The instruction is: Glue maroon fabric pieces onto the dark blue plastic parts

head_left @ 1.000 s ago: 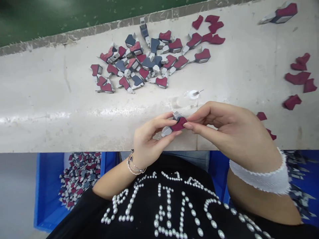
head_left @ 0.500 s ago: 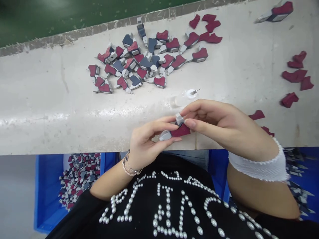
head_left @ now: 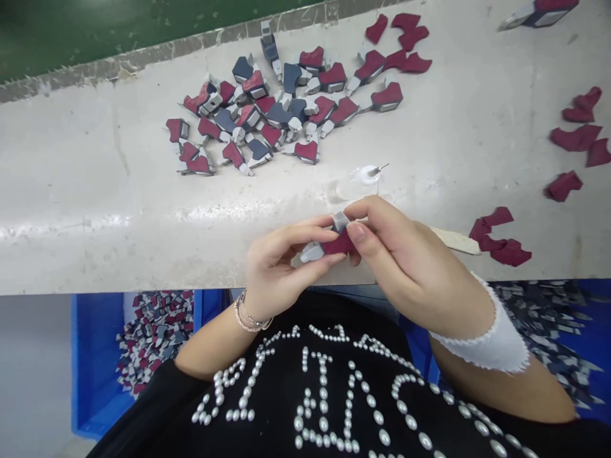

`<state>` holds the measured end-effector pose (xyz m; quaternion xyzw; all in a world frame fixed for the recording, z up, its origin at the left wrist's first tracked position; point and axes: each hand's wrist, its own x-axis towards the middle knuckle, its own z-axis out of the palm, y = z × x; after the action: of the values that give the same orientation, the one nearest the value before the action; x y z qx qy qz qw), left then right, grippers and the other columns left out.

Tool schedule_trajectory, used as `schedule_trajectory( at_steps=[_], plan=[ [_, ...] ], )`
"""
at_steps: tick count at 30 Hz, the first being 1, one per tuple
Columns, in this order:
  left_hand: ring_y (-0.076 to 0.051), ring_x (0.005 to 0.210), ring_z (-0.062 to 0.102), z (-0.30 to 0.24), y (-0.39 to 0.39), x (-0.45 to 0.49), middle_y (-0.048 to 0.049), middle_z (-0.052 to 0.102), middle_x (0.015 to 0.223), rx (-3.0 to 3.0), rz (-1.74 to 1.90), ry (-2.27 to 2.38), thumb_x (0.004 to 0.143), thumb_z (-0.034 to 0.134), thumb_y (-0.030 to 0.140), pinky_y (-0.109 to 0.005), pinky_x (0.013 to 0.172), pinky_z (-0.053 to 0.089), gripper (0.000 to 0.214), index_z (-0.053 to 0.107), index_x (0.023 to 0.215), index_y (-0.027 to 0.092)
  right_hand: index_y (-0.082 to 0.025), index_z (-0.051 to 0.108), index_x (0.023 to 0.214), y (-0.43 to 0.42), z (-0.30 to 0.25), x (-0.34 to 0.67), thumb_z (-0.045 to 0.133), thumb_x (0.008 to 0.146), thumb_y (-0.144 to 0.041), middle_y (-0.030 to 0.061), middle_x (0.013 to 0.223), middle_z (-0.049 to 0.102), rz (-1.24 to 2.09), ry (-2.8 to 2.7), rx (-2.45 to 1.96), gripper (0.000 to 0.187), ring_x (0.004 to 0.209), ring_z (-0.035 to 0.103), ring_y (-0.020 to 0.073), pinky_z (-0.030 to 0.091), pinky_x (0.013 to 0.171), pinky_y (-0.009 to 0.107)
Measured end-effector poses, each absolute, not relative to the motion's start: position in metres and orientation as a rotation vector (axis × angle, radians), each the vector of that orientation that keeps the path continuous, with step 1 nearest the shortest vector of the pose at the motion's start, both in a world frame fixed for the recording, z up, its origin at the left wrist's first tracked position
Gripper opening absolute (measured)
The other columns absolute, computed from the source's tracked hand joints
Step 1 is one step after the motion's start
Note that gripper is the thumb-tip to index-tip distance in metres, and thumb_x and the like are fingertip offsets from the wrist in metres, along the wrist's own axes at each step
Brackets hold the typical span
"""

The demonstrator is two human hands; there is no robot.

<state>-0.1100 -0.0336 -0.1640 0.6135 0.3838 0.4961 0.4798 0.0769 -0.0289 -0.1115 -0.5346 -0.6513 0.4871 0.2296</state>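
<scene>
Down at the lower middle of the frame, the left hand [head_left: 273, 270] and right hand [head_left: 398, 264] are close together, fingertips clamped on a small maroon-and-grey piece [head_left: 337, 243]. It's basically a maroon fabric-looking patch on a grey plastic body, sitting right between the two pinches, just above the front edge of the off-white worktop [head_left: 95, 172]. The left fingers have the grey end, the right ones the maroon side, and a grey tab pokes up between them.

Honestly, the risky bit is how tiny it is. If either pinch loosens, it could slip off that edge toward the blue plastic bin [head_left: 93, 343] below. The small clear bottle with a needle tip [head_left: 358, 183] also sits just past the right hand, so a careless knuckle could tip it or catch the needle. Loose maroon patches [head_left: 506, 251] lie off to the right, and a heap of assembled maroon-and-navy parts [head_left: 267, 108] sits upper middle.
</scene>
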Motion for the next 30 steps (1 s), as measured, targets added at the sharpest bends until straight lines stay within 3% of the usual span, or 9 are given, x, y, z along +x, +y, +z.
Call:
schedule_trajectory(
  at_steps=[11, 18, 25, 30],
  plan=[
    [-0.021, 0.102, 0.075, -0.165, -0.039, -0.108, -0.0008, 0.076, 0.116, 1.493, 1.288, 0.893, 0.078, 0.080, 0.015, -0.037, 0.088, 0.069, 0.039, 0.069, 0.112, 0.030, -0.014, 0.055, 0.102, -0.030, -0.107, 0.079, 0.047, 0.102, -0.035, 0.0003, 0.085, 0.063, 1.345, -1.778, -1.348, 0.022, 0.071, 0.060, 0.0074, 0.043, 0.060, 0.023],
    [-0.020, 0.105, 0.073, -0.159, -0.030, -0.117, -0.0041, 0.075, 0.111, 1.655, 1.180, 0.764, 0.077, 0.079, 0.008, -0.033, 0.086, 0.068, 0.036, 0.068, 0.107, 0.025, -0.017, 0.055, 0.105, -0.026, -0.102, 0.091, 0.049, 0.101, -0.038, -0.0005, 0.089, 0.063, 1.420, -1.932, -1.266, 0.022, 0.073, 0.057, 0.0071, 0.046, 0.063, 0.021],
    [-0.015, 0.093, 0.074, -0.150, -0.031, -0.121, -0.0061, 0.074, 0.105, 1.783, 1.175, 0.789, 0.075, 0.080, 0.007, -0.026, 0.081, 0.066, 0.028, 0.070, 0.098, 0.020, -0.013, 0.057, 0.093, -0.031, -0.103, 0.085, 0.044, 0.102, -0.028, -0.0004, 0.075, 0.053, 1.100, -2.119, -1.250, 0.022, 0.063, 0.047, 0.0062, 0.038, 0.060, 0.022],
    [-0.017, 0.093, 0.075, -0.144, -0.037, -0.119, -0.0056, 0.075, 0.107, 1.633, 1.032, 0.958, 0.078, 0.078, 0.012, -0.027, 0.082, 0.065, 0.042, 0.064, 0.116, 0.022, -0.014, 0.055, 0.103, -0.037, -0.103, 0.084, 0.045, 0.103, -0.030, 0.0000, 0.083, 0.056, 1.024, -2.129, -1.290, 0.019, 0.070, 0.052, 0.0062, 0.040, 0.061, 0.020]
  ],
)
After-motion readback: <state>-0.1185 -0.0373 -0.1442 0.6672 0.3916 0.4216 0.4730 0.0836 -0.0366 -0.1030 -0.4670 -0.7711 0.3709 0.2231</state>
